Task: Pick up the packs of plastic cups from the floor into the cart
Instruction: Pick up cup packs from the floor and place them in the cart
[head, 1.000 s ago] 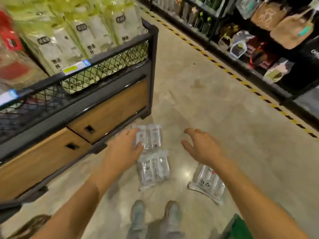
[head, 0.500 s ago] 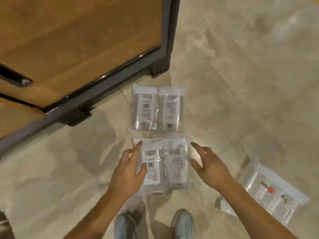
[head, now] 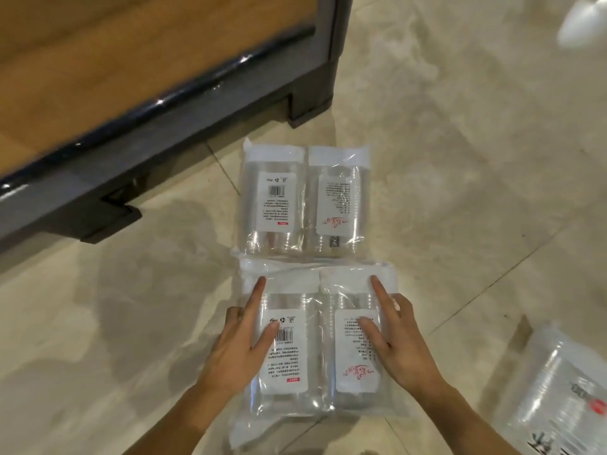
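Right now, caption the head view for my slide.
Both hands, left hand and right hand, press on the nearest clear plastic cup pack on the floor.

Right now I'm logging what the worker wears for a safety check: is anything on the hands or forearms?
Nothing that shows. Both the left hand and the right hand are bare, with no gloves, rings or watch visible. The forearms are uncovered to the frame's bottom edge, so no sleeve appears.
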### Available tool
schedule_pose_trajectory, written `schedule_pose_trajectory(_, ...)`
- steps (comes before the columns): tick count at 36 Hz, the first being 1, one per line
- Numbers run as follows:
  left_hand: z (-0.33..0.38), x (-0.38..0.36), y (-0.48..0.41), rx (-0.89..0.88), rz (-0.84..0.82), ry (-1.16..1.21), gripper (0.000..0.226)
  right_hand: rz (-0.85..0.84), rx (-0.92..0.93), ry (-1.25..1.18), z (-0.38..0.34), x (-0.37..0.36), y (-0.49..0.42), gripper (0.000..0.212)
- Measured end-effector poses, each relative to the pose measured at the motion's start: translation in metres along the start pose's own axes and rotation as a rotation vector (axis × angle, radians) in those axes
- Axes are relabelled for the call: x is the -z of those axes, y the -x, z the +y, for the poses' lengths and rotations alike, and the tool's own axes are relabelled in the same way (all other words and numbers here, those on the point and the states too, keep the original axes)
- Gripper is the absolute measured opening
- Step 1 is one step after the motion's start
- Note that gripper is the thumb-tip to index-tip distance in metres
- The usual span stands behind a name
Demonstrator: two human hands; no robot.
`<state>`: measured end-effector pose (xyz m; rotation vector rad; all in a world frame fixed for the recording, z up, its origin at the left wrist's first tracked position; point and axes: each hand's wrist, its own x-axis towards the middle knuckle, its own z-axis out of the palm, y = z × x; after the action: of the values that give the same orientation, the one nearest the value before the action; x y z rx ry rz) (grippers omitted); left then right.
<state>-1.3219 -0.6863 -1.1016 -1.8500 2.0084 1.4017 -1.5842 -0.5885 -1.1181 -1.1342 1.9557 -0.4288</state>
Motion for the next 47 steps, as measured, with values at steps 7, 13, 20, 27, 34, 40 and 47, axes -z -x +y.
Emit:
schedule_pose_trajectory(7,0.098,0.129,0.074,-0.064,0.064,0.019,0.071,0.060,0.069,-0.001,-0.125,0.106,0.041,0.067)
schedule_pose_trajectory(13,0.221,0.289,0.167,-0.115,0.117,-0.028,0.070,0.096,0.159,0.008,-0.295,0.257,0.101,0.069)
schedule_pose_trajectory(20,0.362,0.483,0.314,-0.307,0.212,0.005,0.073,0.186,0.298,0.046,-0.508,0.430,0.213,0.069)
schedule_pose_trajectory(27,0.425,0.624,0.443,-0.437,0.320,0.237,0.074,0.199,0.422,-0.139,-0.662,0.527,0.313,0.065)
schedule_pose_trajectory(34,0.427,0.694,0.537,-0.459,0.422,0.294,0.076,0.099,0.551,-0.233,-0.759,0.543,0.370,0.066)
schedule_pose_trajectory(40,0.396,0.727,0.586,-0.363,0.577,0.305,0.076,0.003,0.646,-0.150,-0.820,0.523,0.375,0.068)
schedule_pose_trajectory(47,0.347,0.739,0.656,-0.161,0.747,0.403,0.074,-0.201,0.852,-0.030,-0.893,0.476,0.381,0.066)
